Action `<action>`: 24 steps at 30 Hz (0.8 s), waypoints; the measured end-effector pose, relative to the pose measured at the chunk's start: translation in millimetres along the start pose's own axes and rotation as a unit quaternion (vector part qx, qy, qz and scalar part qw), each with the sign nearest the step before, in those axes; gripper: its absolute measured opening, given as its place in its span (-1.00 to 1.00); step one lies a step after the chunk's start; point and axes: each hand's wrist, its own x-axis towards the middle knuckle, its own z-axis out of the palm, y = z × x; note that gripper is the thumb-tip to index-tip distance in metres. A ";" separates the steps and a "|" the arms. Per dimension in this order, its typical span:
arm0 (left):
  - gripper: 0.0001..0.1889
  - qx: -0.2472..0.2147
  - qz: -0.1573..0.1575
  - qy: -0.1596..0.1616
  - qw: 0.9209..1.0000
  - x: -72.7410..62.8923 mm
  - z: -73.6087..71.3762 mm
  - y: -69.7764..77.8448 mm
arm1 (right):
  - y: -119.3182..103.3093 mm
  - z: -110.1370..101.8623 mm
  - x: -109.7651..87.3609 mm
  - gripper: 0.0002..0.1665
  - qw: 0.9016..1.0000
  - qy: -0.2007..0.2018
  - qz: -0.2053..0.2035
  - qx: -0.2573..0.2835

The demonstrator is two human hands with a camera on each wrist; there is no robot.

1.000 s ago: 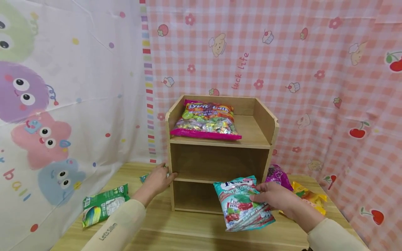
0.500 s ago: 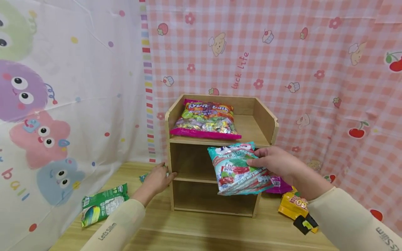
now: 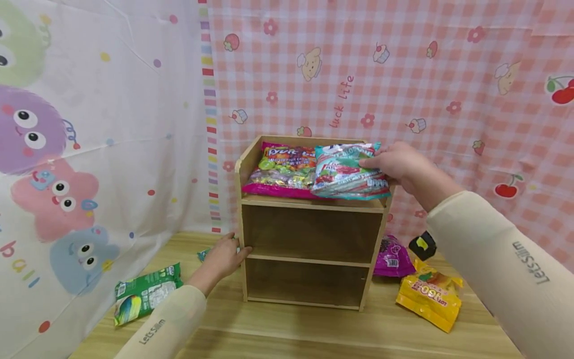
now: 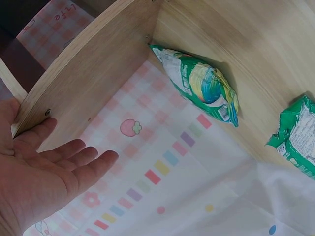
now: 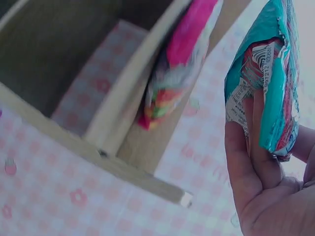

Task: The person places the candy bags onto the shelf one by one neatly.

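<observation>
My right hand (image 3: 405, 167) grips the right side of a teal bag of mint candy (image 3: 347, 172), thumb on its front, fingers behind it in the right wrist view. The bag is held at the top level of a small wooden shelf (image 3: 309, 204), overlapping in view a pink-edged bag of fruit chews (image 3: 284, 172) lying there. Whether the teal bag touches the board cannot be told. My left hand (image 3: 224, 257) touches the shelf's left side panel, thumb at its front edge. In the left wrist view that hand's (image 4: 44, 182) other fingers are extended, holding nothing.
Right of the shelf lie a purple bag (image 3: 392, 259) and a yellow bag (image 3: 430, 294). At left on the wooden table (image 3: 269, 334) lies a green bag (image 3: 145, 294); another green bag (image 4: 197, 86) lies beside the shelf. Patterned cloths (image 3: 381, 65) hang behind.
My right hand has lifted the teal candy bag from before the lower compartments up to the shelf's top level. The left hand has stayed at the side panel.
</observation>
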 end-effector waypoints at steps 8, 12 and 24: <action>-0.42 0.000 -0.004 -0.004 1.000 1.1 0.8 -2.3 | -19.5 -5.2 27.6 -0.43 0.996 0.082 0.012 -0.024; -0.42 -0.002 -0.006 -0.002 1.000 1.9 1.5 -2.1 | -19.3 -3.1 38.7 -0.47 0.995 0.089 0.003 -0.039; -0.45 -0.008 0.008 0.015 1.000 2.5 3.8 -4.5 | -19.6 8.4 52.5 -0.26 0.936 0.032 -0.146 -0.318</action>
